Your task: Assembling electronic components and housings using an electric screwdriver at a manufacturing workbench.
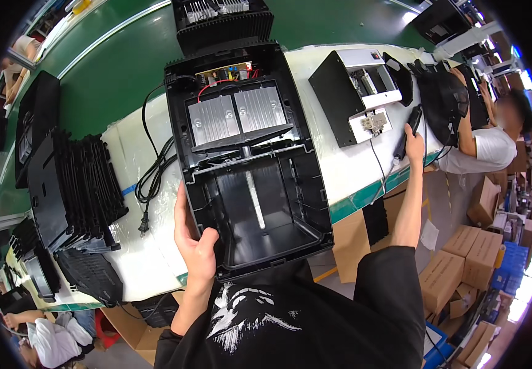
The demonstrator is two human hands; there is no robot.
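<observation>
In front of me lies a long black plastic appliance housing (266,203), its open side facing up. Two ribbed metal blocks (235,114) and a small circuit board (229,74) with red wires sit in its far half; the near half is a hollow bay. My left hand (198,249) grips the near left edge, thumb over the rim and fingers along the side. Out to the right, my right hand (414,147) is closed round a black corded electric screwdriver (414,118), held tilted over the table edge, apart from the housing.
Stacked black panels (81,184) stand at left, near a coiled power cord (152,178). A black-and-white boxy unit (358,92) stands right of the housing, with another black housing (223,21) beyond. At right a person (484,144) works by a black casing (441,101). Cardboard boxes (462,258) fill the right floor.
</observation>
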